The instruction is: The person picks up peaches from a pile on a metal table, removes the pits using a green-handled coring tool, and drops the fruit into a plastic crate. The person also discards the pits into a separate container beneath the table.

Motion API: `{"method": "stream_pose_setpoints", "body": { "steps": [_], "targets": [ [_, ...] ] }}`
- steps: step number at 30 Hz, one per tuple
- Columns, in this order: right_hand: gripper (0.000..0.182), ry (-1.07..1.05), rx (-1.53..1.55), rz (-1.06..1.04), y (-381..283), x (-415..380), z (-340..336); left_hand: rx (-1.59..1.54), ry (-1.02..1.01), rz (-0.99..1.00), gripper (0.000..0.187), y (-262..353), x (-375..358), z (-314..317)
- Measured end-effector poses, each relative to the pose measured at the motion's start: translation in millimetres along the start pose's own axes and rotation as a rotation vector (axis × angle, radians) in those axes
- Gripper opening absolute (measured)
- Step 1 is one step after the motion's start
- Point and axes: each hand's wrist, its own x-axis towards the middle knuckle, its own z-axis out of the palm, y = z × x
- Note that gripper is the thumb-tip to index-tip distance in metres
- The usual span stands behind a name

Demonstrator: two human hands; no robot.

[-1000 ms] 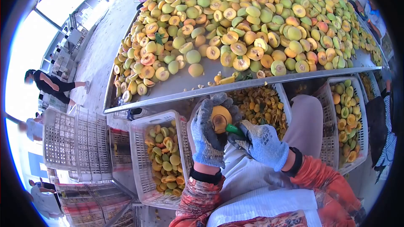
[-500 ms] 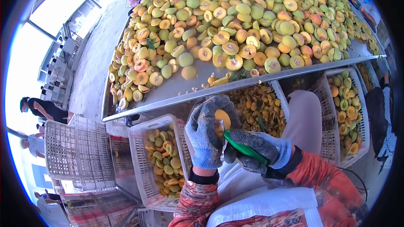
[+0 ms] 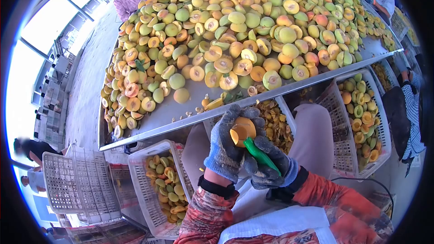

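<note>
Slippage is the risk: at lower centre the left hand (image 3: 224, 150) is clamped round a halved fruit (image 3: 242, 129) while the right hand (image 3: 267, 165), closed on a green tool (image 3: 258, 154), digs into it, so wet flesh could send the tip into the glove.

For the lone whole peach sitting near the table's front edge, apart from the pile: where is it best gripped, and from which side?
Grip the lone peach across its round middle, coming from above. It rests on the bare metal table with open space on its near side, while the heaped fruit crowds in behind it. A top-down grasp likely avoids knocking its neighbours.
</note>
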Motion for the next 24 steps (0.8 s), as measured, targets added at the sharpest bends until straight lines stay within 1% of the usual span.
{"method": "stream_pose_setpoints", "body": {
  "steps": [1, 2, 3, 4, 6, 7, 8, 9, 10, 11, 12, 13, 14, 15, 17, 19, 21, 22, 24],
  "targets": [
    [0.025, 0.002, 0.002, -0.005, -0.7, -2.4, -5.5, -0.071, -0.014, -0.081, 0.030, -1.8, 4.2, -1.2],
    [0.026, 0.116, -0.054, 0.055, -7.7, -2.2, -3.0, -0.141, -0.027, -0.162, 0.028, -3.3, 8.0, -3.1],
    [0.028, 0.228, -0.109, 0.116, -14.2, -0.2, -2.9, -0.136, -0.029, -0.163, 0.028, -4.2, 11.9, -6.8],
    [0.028, 0.225, -0.106, 0.112, -20.7, -0.8, -16.2, 0.183, -0.011, 0.115, 0.024, -4.3, 15.0, -13.2],
    [0.033, 0.016, 0.092, 0.256, -34.5, -2.5, -48.1, 0.823, 0.029, 0.666, 0.023, -0.7, 15.2, -28.3],
    [0.033, 0.010, 0.105, 0.252, -37.5, -1.1, -48.7, 0.701, 0.161, 0.589, 0.024, 6.2, 8.7, -34.3],
    [0.035, 0.131, -0.535, 0.241, -44.4, 0.1, -40.5, 1.044, 0.145, 0.740, 0.023, 17.1, 7.7, -65.7],
    [0.037, 0.256, -1.177, 0.209, -48.7, 1.8, -37.6, 0.244, 0.371, 0.386, 0.020, 18.6, -1.4, -96.4],
    [0.039, 0.404, -1.853, -0.054, -21.9, -4.3, -65.6, 0.473, 0.489, 0.186, 0.020, 40.5, -21.5, -106.4],
    [0.039, 0.415, -1.836, -0.065, -20.6, -5.6, -67.9, 0.821, 0.533, 0.317, 0.020, 35.1, -30.0, -152.4],
    [0.040, 0.452, -1.773, 0.016, -21.5, -4.9, -69.0, 1.391, 0.530, 0.213, 0.020, 46.1, -37.8, -173.8],
    [0.040, 0.474, -1.707, 0.107, -20.0, -3.8, -70.4, 1.692, 0.573, 0.262, 0.021, 36.4, -43.8, -241.8],
    [0.040, 0.446, -1.648, 0.057, -15.1, -0.2, -74.9, 1.638, 0.619, 0.298, 0.022, 42.5, -41.3, -222.9],
    [0.040, 0.435, -1.639, 0.063, -13.6, 4.0, -74.8, 1.580, 0.666, 0.336, 0.024, 48.7, -31.5, -195.4],
    [0.040, 0.395, -1.615, 0.002, -14.7, 15.1, -72.6, 1.155, 0.587, 0.233, 0.025, 54.0, 5.5, -165.4],
    [0.040, 0.405, -1.614, -0.034, -13.4, 17.1, -75.1, 1.377, 0.551, 0.007, 0.029, 49.6, 59.0, -133.5],
    [0.039, 0.435, -1.606, -0.066, -15.2, 15.5, -77.3, 1.871, 0.427, -0.228, 0.035, 38.9, 107.4, -87.2],
    [0.039, 0.420, -1.568, -0.025, -19.0, 13.0, -76.7, 1.881, 0.405, -0.226, 0.035, 29.9, 119.8, -84.4],
    [0.038, 0.429, -1.517, 0.018, -21.8, 9.7, -79.9, 1.643, 0.044, -0.138, 0.041, 7.3, 145.6, -89.8]
  ]
}}
